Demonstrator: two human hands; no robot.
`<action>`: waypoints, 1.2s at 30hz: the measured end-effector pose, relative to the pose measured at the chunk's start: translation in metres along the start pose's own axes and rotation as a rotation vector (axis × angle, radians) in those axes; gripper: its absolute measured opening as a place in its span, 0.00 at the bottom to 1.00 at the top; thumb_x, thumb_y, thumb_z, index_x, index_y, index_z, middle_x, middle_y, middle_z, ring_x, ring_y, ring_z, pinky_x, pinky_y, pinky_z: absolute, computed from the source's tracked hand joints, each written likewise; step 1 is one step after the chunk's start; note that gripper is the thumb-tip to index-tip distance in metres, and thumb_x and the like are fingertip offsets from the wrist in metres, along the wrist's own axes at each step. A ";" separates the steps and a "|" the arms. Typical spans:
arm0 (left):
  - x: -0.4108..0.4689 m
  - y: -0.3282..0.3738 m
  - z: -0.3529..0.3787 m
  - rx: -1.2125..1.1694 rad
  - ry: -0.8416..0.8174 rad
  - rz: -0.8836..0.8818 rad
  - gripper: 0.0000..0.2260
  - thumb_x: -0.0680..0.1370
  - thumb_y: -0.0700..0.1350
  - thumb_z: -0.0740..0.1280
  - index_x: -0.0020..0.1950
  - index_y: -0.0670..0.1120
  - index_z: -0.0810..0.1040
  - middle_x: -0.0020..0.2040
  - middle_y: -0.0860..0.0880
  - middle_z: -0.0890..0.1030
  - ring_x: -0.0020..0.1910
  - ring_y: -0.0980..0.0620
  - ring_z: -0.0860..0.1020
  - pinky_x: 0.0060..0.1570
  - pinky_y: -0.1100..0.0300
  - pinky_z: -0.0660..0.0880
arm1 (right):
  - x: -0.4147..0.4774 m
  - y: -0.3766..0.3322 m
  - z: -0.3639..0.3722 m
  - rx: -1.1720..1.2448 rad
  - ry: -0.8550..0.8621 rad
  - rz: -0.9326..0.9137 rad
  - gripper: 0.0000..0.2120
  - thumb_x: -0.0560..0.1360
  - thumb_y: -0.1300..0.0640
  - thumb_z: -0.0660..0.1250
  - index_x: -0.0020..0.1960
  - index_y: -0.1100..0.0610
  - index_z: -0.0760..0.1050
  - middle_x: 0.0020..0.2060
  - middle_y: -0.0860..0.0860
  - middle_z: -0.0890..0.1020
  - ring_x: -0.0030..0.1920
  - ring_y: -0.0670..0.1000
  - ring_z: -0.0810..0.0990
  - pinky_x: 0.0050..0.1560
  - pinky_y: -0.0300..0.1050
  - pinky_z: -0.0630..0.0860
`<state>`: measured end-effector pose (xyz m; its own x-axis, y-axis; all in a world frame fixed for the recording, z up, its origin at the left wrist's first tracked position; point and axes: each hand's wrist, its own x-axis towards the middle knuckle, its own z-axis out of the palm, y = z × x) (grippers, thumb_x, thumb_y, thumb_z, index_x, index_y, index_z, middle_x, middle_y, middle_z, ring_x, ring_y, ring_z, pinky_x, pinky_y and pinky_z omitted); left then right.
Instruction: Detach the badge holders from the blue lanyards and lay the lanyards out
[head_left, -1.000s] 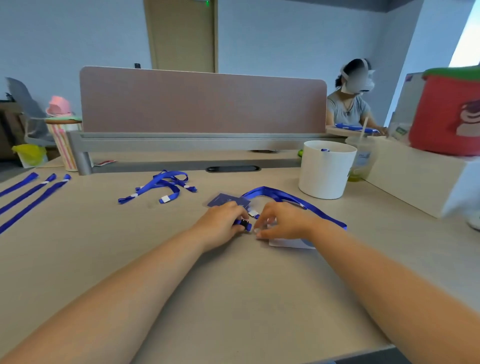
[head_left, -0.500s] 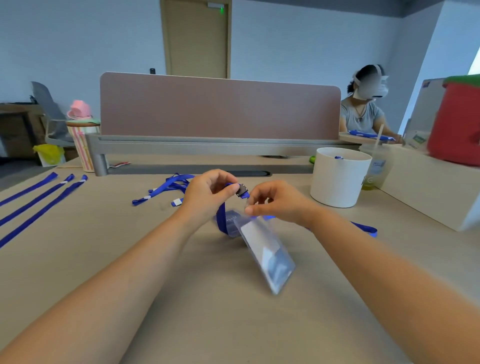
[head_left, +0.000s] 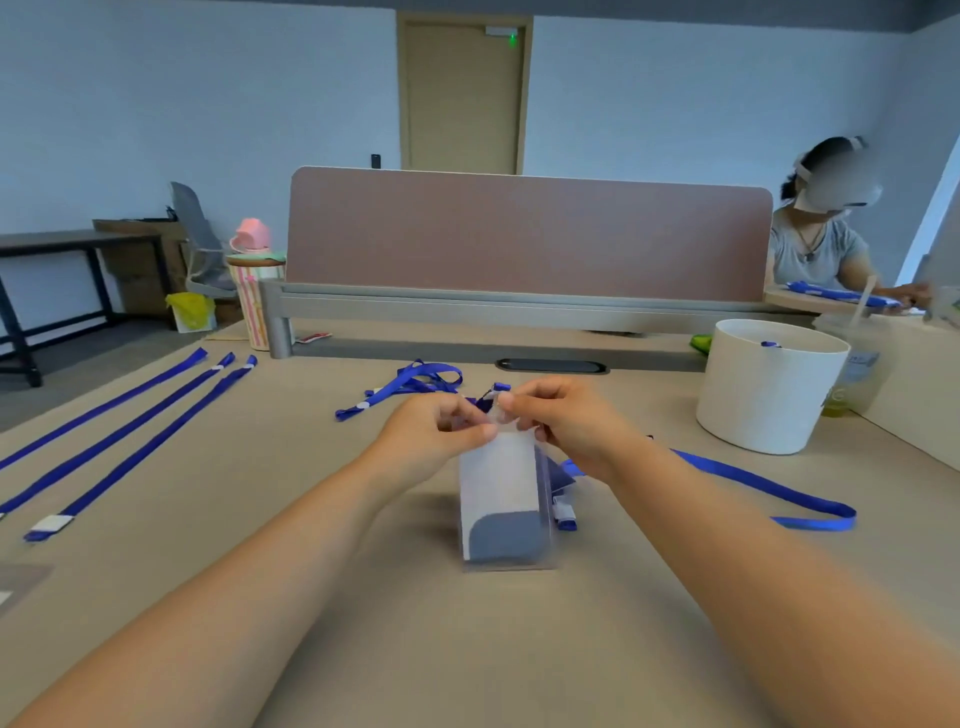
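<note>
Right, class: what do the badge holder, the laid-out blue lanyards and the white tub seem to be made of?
The badge holder: clear, glossy plastic; the card shows through it. The blue lanyards: probably woven fabric ribbon, flat and limp with a slight sheen. The white tub: looks like smooth, matte rigid plastic, though ceramic can't be excluded.

Bare forearms (head_left: 291, 545); left hand (head_left: 441, 428), right hand (head_left: 569, 423) bare; nails (head_left: 489, 430) seemingly short.

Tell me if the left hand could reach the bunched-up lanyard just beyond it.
Probably, once freed: the bunched lanyard lies just beyond the left hand, nothing between, but that hand pinches the badge holder.
</note>
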<state>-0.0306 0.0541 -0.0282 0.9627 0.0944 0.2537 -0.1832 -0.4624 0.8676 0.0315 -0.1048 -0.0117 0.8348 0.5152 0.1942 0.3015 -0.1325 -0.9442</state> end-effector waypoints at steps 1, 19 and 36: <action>0.001 0.000 -0.001 -0.021 0.026 -0.012 0.03 0.74 0.44 0.70 0.41 0.50 0.79 0.38 0.55 0.79 0.40 0.61 0.76 0.43 0.69 0.70 | 0.003 0.000 0.002 -0.038 0.018 0.002 0.08 0.73 0.55 0.68 0.36 0.53 0.79 0.32 0.46 0.79 0.36 0.46 0.73 0.41 0.40 0.69; -0.010 0.011 -0.054 0.417 -0.197 -0.031 0.05 0.69 0.52 0.73 0.40 0.52 0.82 0.45 0.38 0.79 0.46 0.42 0.75 0.49 0.51 0.73 | 0.022 0.018 0.014 0.049 -0.600 0.024 0.08 0.69 0.60 0.61 0.43 0.57 0.78 0.35 0.44 0.82 0.42 0.44 0.79 0.49 0.35 0.74; -0.013 0.005 -0.045 0.503 -0.119 0.007 0.16 0.66 0.54 0.75 0.48 0.56 0.72 0.37 0.54 0.75 0.38 0.63 0.71 0.42 0.60 0.70 | 0.006 -0.003 0.007 -0.322 -0.502 -0.062 0.08 0.74 0.63 0.67 0.41 0.51 0.79 0.33 0.46 0.79 0.35 0.46 0.73 0.44 0.42 0.72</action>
<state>-0.0531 0.0904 -0.0077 0.9832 0.0022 0.1827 -0.0996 -0.8321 0.5457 0.0326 -0.0952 -0.0100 0.5152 0.8568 0.0228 0.5325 -0.2991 -0.7918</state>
